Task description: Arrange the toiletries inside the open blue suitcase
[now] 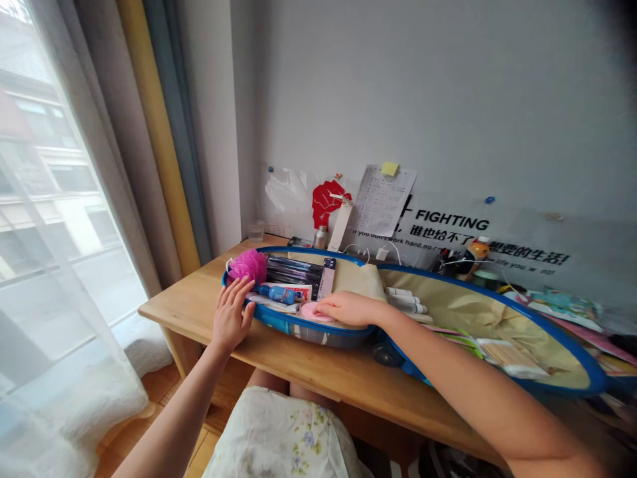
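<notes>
An opened blue-rimmed suitcase (279,317) lies on the wooden desk, packed in its left half. My left hand (231,313) rests over that half's near left rim, fingers stretched out beside a magenta bath pouf (247,265). At the near edge, the bent fingers of my right hand (349,308) are on a flat pink oval object (313,312); its exact kind does not show. Between the hands lies a blue bottle (281,295). Behind it are dark packets in clear wrap (293,271) and a slim upright-printed package (327,277).
In the suitcase's right half lie white tubes (407,303) and a pack of cotton swabs (510,357). Behind it stand an orange-capped bottle (478,249) and a white desk lamp (341,226). A curtain (134,133) hangs at left; bare desk edge (174,309) shows.
</notes>
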The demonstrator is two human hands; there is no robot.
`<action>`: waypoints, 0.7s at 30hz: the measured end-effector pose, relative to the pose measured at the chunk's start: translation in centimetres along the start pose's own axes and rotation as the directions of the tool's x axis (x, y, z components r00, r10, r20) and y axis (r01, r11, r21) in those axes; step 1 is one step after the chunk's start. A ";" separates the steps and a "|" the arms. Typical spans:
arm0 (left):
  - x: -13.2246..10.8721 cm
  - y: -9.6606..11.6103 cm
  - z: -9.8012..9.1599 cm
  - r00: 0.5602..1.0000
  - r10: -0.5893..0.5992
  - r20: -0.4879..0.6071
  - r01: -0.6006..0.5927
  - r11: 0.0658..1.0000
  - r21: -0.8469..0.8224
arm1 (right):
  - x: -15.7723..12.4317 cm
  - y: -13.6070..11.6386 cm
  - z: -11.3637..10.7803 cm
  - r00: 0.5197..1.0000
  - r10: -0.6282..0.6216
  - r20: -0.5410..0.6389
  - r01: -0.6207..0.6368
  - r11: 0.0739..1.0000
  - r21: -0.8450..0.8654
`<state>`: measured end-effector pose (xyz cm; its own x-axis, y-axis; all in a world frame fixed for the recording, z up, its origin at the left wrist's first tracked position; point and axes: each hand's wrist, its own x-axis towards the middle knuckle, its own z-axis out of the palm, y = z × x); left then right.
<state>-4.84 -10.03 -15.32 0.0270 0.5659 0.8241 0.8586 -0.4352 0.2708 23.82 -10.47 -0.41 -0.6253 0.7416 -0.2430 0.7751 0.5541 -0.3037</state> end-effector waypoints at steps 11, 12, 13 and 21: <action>-0.2 0.0 0.2 1.000 0.013 -0.020 -0.013 1.000 -0.003 | -5.4 6.6 -6.0 0.883 0.212 -0.418 -0.078 0.946 0.315; -0.2 -0.1 0.2 1.000 0.015 -0.021 -0.015 1.000 -0.002 | -6.3 7.9 -6.5 0.868 0.246 -0.431 -0.102 0.939 0.329; -0.2 -0.1 0.3 1.000 0.016 -0.024 -0.016 1.000 -0.003 | -7.2 9.2 -6.9 0.853 0.280 -0.440 -0.131 0.932 0.339; -0.3 -0.3 0.3 1.000 0.004 -0.015 -0.004 1.000 -0.014 | -13.6 17.5 -4.6 0.855 0.484 -0.184 -0.445 0.869 0.216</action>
<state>-4.96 -9.79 -15.80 0.0225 0.5532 0.8327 0.8514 -0.4472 0.2741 46.25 -9.11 1.84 -0.1427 0.9723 -0.1850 0.9323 0.0693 -0.3549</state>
